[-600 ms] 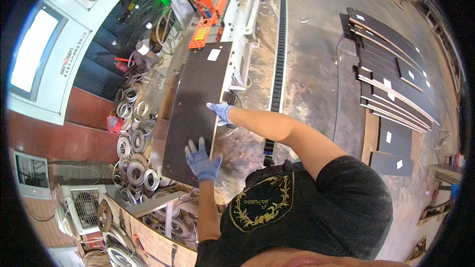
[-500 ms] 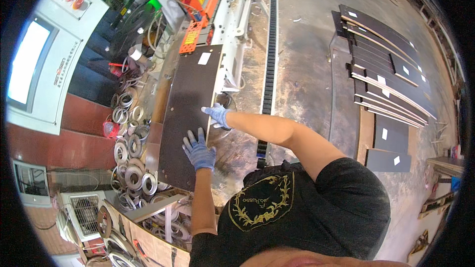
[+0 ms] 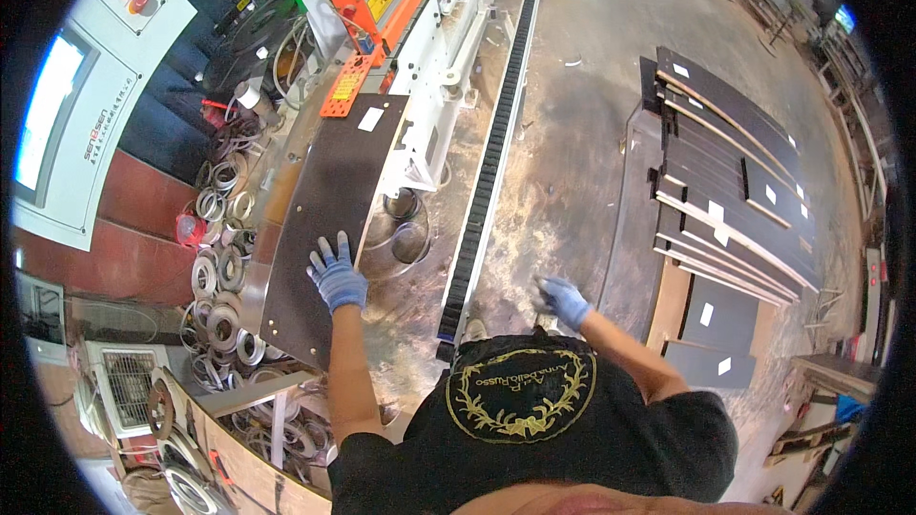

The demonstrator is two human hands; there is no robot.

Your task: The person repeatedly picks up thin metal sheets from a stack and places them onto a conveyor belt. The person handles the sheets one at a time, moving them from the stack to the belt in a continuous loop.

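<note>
A long dark brown panel lies on the machine's infeed table, with a white label near its far end. My left hand, in a blue-grey glove, rests flat on the panel's near part with its fingers spread. My right hand, gloved alike, hangs in the air in front of my body, away from the panel. Its fingers are loosely bent and partly apart, and I see nothing in them. At the panel's far end stands the machine's orange perforated guard.
Left stands a control cabinet with a screen and buttons. Rolls of edging tape crowd the floor beside the panel. A black roller track runs along the machine. Stacked dark panels lie at the right. A wooden box stands near left.
My right hand has left the panel's edge and swung right, toward my body's front. My left hand stays on the panel. The view has shifted, and my torso has turned.
</note>
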